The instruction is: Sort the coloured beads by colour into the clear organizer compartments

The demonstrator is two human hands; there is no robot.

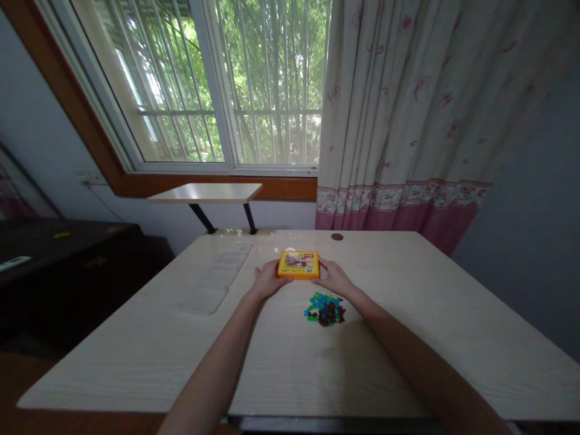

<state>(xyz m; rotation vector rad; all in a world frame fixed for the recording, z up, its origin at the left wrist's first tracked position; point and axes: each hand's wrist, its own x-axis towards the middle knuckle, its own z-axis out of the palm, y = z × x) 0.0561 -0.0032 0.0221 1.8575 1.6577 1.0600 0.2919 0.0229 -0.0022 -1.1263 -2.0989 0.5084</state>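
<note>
A yellow box (298, 266) with a printed label on its top is at the middle of the table. My left hand (269, 279) grips its left side, the thumb along the near edge. On the opposite side my right hand (336, 278) holds it in the same way. Just nearer to me than the box lies a pile of small blue, green and dark brown pieces (325, 309), apart from both hands. The box's contents are hidden.
A clear plastic tray (212, 281) lies on the left of the pale table (281, 374). Behind it stands a small raised shelf (208, 193) on black legs. A round cable hole (336, 237) is near the back edge. Window and curtain (385, 121) are beyond.
</note>
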